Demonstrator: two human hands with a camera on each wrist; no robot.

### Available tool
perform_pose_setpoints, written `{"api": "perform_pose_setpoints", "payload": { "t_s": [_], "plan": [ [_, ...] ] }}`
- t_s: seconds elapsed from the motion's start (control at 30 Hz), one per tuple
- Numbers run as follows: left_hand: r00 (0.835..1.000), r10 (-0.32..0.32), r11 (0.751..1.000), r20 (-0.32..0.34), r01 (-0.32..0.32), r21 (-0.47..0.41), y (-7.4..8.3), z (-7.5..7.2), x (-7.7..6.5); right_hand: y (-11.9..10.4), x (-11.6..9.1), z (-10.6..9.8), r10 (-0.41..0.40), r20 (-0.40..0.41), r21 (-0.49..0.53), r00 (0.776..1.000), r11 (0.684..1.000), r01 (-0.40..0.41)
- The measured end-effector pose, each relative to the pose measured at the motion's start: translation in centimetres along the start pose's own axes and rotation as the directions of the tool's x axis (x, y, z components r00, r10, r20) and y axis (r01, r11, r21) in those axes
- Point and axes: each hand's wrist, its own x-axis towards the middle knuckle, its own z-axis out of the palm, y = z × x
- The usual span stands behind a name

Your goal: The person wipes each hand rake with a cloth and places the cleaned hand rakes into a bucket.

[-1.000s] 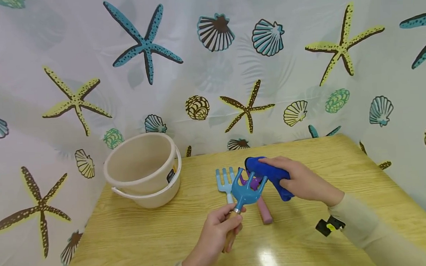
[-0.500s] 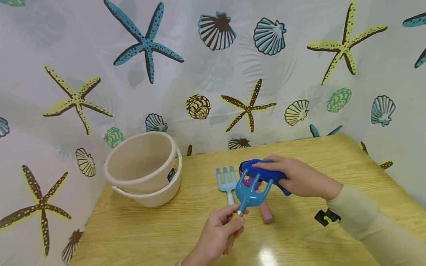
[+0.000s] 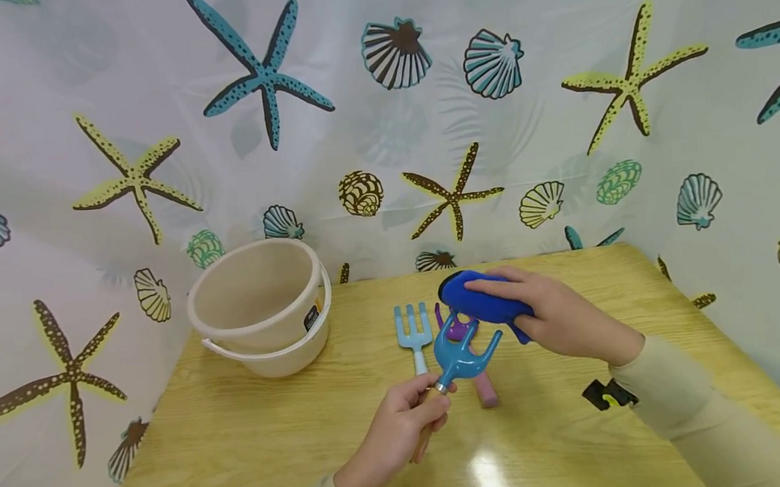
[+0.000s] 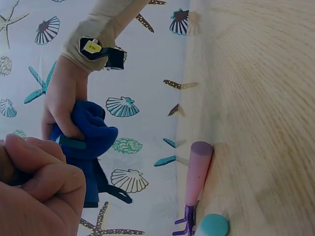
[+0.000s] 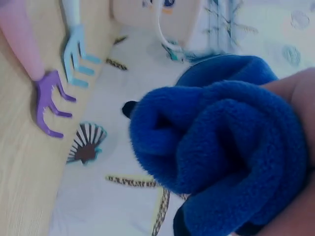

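My left hand (image 3: 402, 423) grips the wooden handle of a blue hand fork (image 3: 461, 357), its three prongs pointing up and away above the table. A bunched blue cloth (image 3: 482, 297) with a dark edge is in my right hand (image 3: 559, 312), just behind the prong tips. The right wrist view shows the cloth (image 5: 221, 142) folded thickly in the fingers. Beneath lie a light blue fork (image 3: 413, 330) and a purple fork (image 5: 49, 105) with a pink handle (image 3: 485, 389). In the head view the held fork and the cloth partly cover the purple one.
A cream bucket (image 3: 263, 346) with its white handle hanging down stands at the back left of the wooden table (image 3: 241, 442). A white curtain (image 3: 371, 127) printed with starfish and shells hangs behind and along the sides.
The cloth in my right hand went down against the fork's prongs, then rose and drew back off them. The held fork has shifted slightly right.
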Motion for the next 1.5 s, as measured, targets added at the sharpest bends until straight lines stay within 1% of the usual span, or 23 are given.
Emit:
{"api": "perform_pose_setpoints", "payload": {
  "t_s": [0.03, 0.1, 0.2, 0.3, 0.37, 0.43, 0.5, 0.6, 0.67, 0.73, 0.8, 0.87, 1.0, 1.07, 1.2, 1.3, 1.4, 1.5],
  "plan": [
    [1.0, 0.001, 1.0, 0.0, -0.001, 0.001, 0.0, 0.0, 0.0, -0.2, 0.1, 0.3, -0.021, 0.014, -0.018, 1.0, 1.0, 0.021],
    [1.0, 0.003, 1.0, -0.007, -0.003, 0.003, 0.0, 0.1, 0.0, -0.5, 0.3, 0.9, -0.036, 0.038, -0.061, 0.999, 0.997, 0.038],
    [1.0, -0.008, 1.0, -0.018, 0.008, 0.009, 0.0, 0.2, 0.0, -0.2, 0.3, 1.9, -0.022, 0.051, -0.124, 0.998, 0.992, 0.028],
    [0.999, -0.001, 0.999, -0.034, 0.002, 0.034, 0.0, 0.3, -0.2, 0.5, 0.1, 2.5, 0.003, 0.094, -0.144, 0.996, 0.989, 0.01],
    [0.999, 0.014, 0.998, -0.044, -0.012, 0.054, 0.0, 0.3, -0.3, 0.8, -0.2, 2.7, 0.02, 0.123, -0.135, 0.992, 0.991, -0.003],
    [0.998, 0.025, 0.997, -0.06, -0.021, 0.069, 0.0, 0.2, -0.3, 1.0, -0.5, 2.5, 0.034, 0.124, -0.114, 0.992, 0.993, -0.02],
    [0.997, 0.019, 0.997, -0.074, -0.014, 0.076, -0.1, 0.1, -0.3, 0.9, -0.7, 2.1, 0.051, 0.095, -0.109, 0.994, 0.993, -0.041],
    [0.996, 0.001, 0.997, -0.091, 0.005, 0.074, -0.3, 0.1, -0.2, 0.4, -0.8, 1.2, 0.075, -0.009, -0.146, 0.997, 0.986, -0.076],
    [0.995, -0.008, 0.997, -0.095, 0.015, 0.076, -0.3, 0.1, -0.1, -0.1, -0.8, 0.6, 0.076, -0.08, -0.173, 0.994, 0.981, -0.089],
    [0.995, -0.014, 0.997, -0.094, 0.02, 0.073, -0.4, 0.1, 0.0, -0.8, -0.8, 0.4, 0.052, -0.138, -0.19, 0.989, 0.979, -0.078],
    [0.995, -0.028, 0.997, -0.092, 0.034, 0.069, -0.4, 0.2, 0.1, -1.6, -0.9, 0.5, 0.002, -0.161, -0.213, 0.987, 0.976, -0.037],
    [0.994, -0.046, 0.997, -0.098, 0.052, 0.063, -0.4, 0.3, 0.3, -2.4, -0.9, 0.9, -0.056, -0.153, -0.259, 0.987, 0.966, 0.015],
    [0.991, -0.069, 0.996, -0.117, 0.075, 0.051, -0.3, 0.5, 0.5, -3.8, -1.0, 2.4, -0.143, -0.114, -0.38, 0.983, 0.921, 0.09],
    [0.99, -0.067, 0.996, -0.124, 0.074, 0.047, -0.4, 0.6, 0.6, -4.5, -1.1, 3.2, -0.164, -0.107, -0.409, 0.981, 0.906, 0.107],
    [0.987, -0.064, 0.996, -0.146, 0.072, 0.05, -0.4, 0.7, 0.7, -5.7, -1.5, 4.2, -0.201, -0.096, -0.415, 0.975, 0.898, 0.144],
    [0.985, -0.069, 0.995, -0.156, 0.079, 0.058, -0.3, 0.8, 0.8, -6.5, -1.7, 4.6, -0.234, -0.076, -0.429, 0.969, 0.885, 0.18],
    [0.986, -0.071, 0.995, -0.153, 0.08, 0.057, -0.4, 0.8, 0.9, -6.7, -1.7, 4.9, -0.258, -0.078, -0.468, 0.963, 0.863, 0.193],
    [0.985, -0.071, 0.995, -0.156, 0.081, 0.06, -0.4, 1.0, 0.8, -6.3, -1.5, 4.9, -0.254, -0.091, -0.511, 0.963, 0.842, 0.174]
  ]
}}
